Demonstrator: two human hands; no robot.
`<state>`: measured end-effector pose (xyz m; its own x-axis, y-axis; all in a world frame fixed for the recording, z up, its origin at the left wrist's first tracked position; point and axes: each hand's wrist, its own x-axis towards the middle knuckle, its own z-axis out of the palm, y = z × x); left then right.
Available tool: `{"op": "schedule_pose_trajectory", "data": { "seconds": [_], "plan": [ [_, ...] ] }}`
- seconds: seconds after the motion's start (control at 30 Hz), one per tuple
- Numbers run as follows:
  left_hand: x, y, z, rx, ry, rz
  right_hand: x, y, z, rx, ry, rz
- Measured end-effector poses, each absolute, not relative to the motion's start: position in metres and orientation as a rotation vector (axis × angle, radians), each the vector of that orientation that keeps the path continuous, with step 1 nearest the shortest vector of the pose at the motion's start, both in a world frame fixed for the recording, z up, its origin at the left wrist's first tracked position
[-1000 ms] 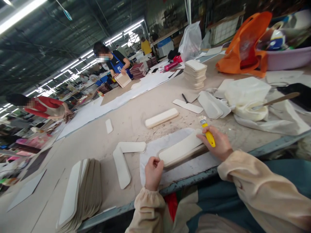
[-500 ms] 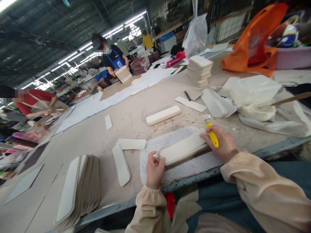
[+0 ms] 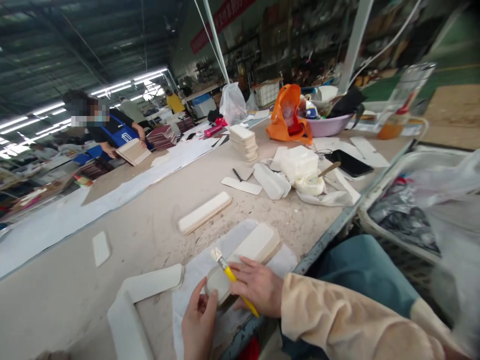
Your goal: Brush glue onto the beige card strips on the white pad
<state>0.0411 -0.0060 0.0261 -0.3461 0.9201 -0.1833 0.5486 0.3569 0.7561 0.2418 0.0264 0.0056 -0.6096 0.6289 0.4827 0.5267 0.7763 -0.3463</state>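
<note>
A stack of white rounded board strips (image 3: 251, 245) lies on a pale sheet (image 3: 189, 280) at the table's near edge. My left hand (image 3: 200, 317) has its thumb and curled fingers at the stack's left end, gripping it there. My right hand (image 3: 258, 285) is laid over the stack's near side, fingers stretched across the top strip. Held in that hand is a brush with a yellow handle (image 3: 229, 273), its whitish, coated bristles pointing up and left. Part of the stack is hidden under the right hand.
Bent white strips (image 3: 150, 282) lie left of the sheet, a smaller strip stack (image 3: 205, 212) beyond it. A tub with white paste (image 3: 310, 184), a phone (image 3: 348, 163) and an orange bag (image 3: 287, 117) are farther right. A crate (image 3: 390, 240) stands beside the table. A co-worker (image 3: 112, 127) holds a board.
The view has swung right. My right hand has moved from the stack's far right end toward my left hand, bringing the brush along. My left hand remains at the left end.
</note>
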Motion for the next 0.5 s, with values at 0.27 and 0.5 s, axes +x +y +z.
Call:
{"op": "schedule_pose_trajectory", "data": {
  "seconds": [0.27,0.5],
  "plan": [
    [0.05,-0.007,0.026,1.235,2.063,0.865,0.299,0.044,0.005,-1.219,-2.175,0.208],
    [0.055,-0.009,0.029,1.287,2.1,0.85,0.321,0.058,-0.002,-1.516,-1.753,0.227]
  ]
}}
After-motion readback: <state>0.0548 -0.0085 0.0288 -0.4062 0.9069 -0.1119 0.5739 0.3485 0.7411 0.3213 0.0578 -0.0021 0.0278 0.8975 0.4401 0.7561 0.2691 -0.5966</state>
